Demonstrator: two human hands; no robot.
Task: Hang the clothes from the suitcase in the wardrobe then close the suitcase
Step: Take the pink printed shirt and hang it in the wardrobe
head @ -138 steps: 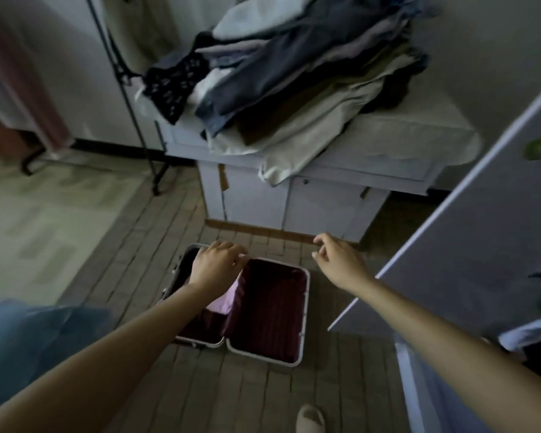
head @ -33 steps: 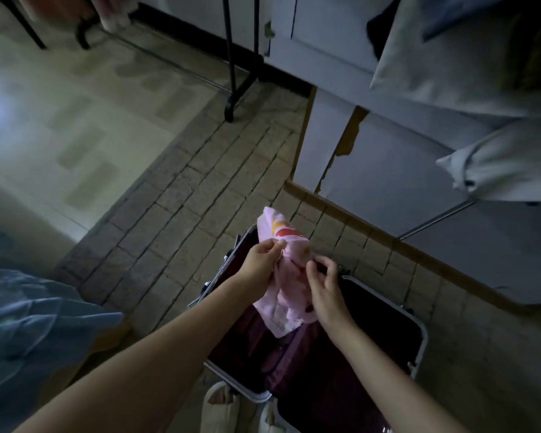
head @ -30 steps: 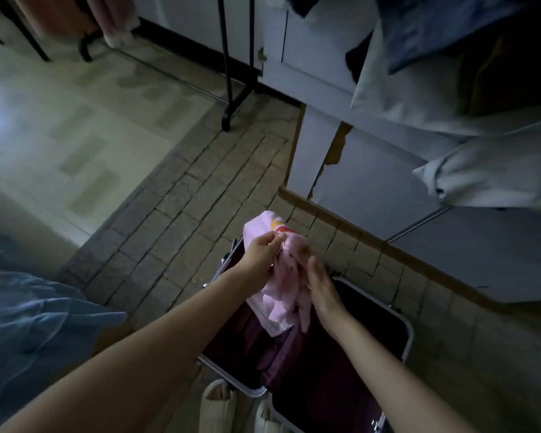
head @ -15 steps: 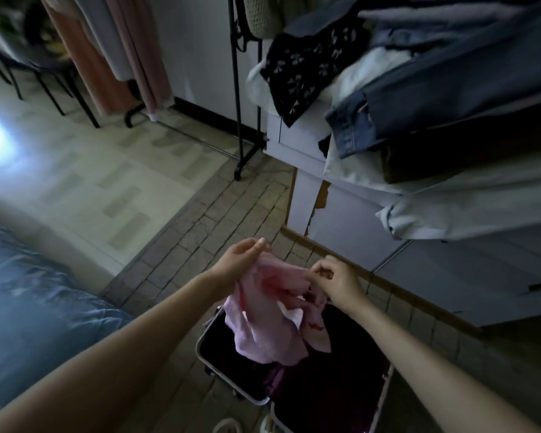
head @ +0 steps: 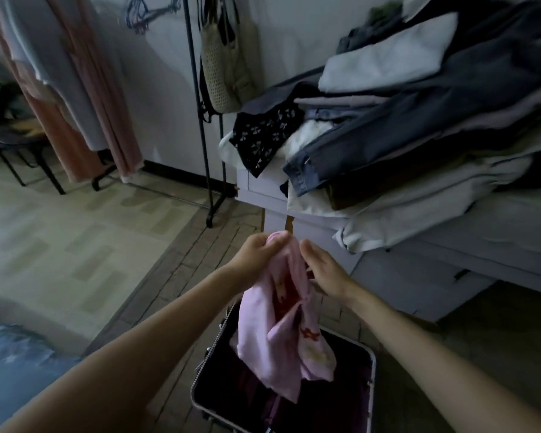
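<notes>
While left hand (head: 256,254) grips pink garment (head: 281,332) | right hand (head: 322,270) pinches it | above suitcase (head: 369,379)

Two hands, the left hand (head: 256,254) and the right hand (head: 322,270), are showing at 12 o'clock above one open suitcase (head: 369,364), one pink garment (head: 263,332) is hanging between them, and one heap of folded clothes (head: 419,126) is lying at 2 o'clock.
</notes>
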